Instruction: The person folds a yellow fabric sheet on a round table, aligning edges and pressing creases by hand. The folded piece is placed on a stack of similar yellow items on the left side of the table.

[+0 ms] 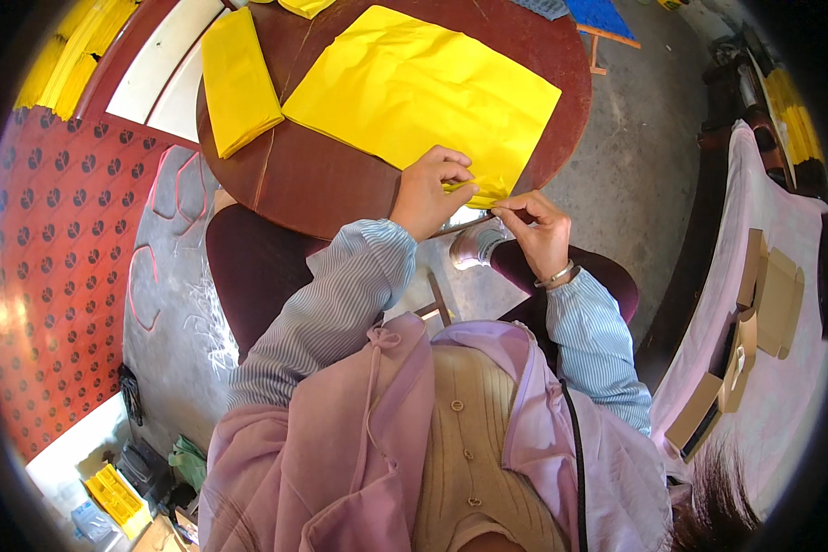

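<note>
A large yellow sheet (432, 87), creased and paper-like or thin cloth, lies flat on a round dark red table (331, 189). Its near corner reaches the table's front edge, where both hands work on it. My left hand (430, 191) pinches the gathered corner, fingers curled over it. Just to the right, my right hand (538, 228) grips the tip of the same corner between thumb and forefinger. To the left on the table rests a folded stack of yellow sheets (237, 83).
A blue-topped stool (603, 20) stands beyond the table at the right. Opened cardboard boxes (759, 304) lie on a pink cloth (782, 212) at the far right. A red patterned sheet (74, 267) covers the left side. Yellow bundles (78, 55) are at the upper left.
</note>
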The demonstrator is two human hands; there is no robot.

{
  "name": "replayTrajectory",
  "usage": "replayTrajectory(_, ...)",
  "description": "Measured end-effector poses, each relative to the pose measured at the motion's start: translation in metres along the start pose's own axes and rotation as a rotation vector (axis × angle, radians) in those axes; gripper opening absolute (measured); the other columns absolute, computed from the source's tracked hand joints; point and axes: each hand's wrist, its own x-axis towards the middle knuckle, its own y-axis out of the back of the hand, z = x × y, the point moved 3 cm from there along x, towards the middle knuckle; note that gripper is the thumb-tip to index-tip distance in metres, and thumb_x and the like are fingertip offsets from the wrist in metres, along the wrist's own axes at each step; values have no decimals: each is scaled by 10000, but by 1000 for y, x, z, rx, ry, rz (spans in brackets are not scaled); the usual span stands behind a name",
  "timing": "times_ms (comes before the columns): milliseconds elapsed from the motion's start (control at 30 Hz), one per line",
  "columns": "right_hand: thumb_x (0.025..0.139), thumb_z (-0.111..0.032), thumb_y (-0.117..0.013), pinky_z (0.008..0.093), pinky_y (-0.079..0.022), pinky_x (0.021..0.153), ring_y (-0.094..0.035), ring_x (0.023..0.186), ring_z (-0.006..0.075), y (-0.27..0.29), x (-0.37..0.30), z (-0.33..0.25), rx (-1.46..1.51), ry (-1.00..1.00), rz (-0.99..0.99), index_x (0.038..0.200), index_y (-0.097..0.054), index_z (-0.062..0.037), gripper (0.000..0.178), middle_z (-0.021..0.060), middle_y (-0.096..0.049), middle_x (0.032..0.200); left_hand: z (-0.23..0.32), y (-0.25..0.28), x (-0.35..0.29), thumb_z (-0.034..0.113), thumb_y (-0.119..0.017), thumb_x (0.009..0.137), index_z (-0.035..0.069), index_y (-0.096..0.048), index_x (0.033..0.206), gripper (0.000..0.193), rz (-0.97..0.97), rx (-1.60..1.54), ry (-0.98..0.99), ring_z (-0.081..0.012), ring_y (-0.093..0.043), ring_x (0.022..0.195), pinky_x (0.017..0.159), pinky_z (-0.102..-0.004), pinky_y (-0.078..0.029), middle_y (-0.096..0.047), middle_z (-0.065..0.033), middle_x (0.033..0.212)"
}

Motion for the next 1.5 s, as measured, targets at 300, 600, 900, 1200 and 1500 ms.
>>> replayTrajectory(300, 889, -52, -880, 268, -555, 667, -690, 732, 113, -5, -1, 10, 112, -88, 17, 979, -794, 13, 141, 57, -735, 856, 0, 4, 0, 53, -841, 861, 13, -799, 1014, 164, -46, 15, -103, -245, -724, 1134, 979, -330, -599, -703, -125, 1257)
replayTrajectory(600, 873, -41, -890, 264, -568, 685, -696, 749, 111, -4, 0, 12, 78, -73, 13, 979, -782, 14, 161, 54, -733, 876, 5, 4, -3, 50, -858, 821, 32, -808, 979, 167, -66, 24, -105, -266, -725, 1100, 956, -345, -601, -688, -123, 1232)
replayTrajectory(900, 863, -31, -893, 257, -557, 686, -689, 785, 93, -7, 0, 17, 129, -81, 16, 1010, -710, -17, 235, 33, -730, 887, 0, -1, -1, 57, -868, 860, -14, -781, 981, 165, -11, 28, -55, -241, -737, 1076, 969, -326, -599, -715, -111, 1215)
replayTrajectory(1200, 877, -28, -857, 279, -546, 680, -706, 788, 148, -1, -2, -3, 15, 53, -15, 1018, -779, -16, 161, 53, -733, 893, 1, 0, 0, 59, -859, 872, -21, -779, 978, 156, -11, 30, -21, -237, -738, 1080, 969, -321, -597, -721, -119, 1220)
replayTrajectory(1500, 885, -40, -856, 297, -546, 672, -700, 753, 162, 0, -2, 1, 5, -8, -12, 972, -800, 12, 115, 87, -735, 875, -1, 0, 0, 57, -855, 879, -19, -782, 988, 151, -19, 22, -17, -237, -733, 1104, 992, -317, -590, -717, -119, 1229)
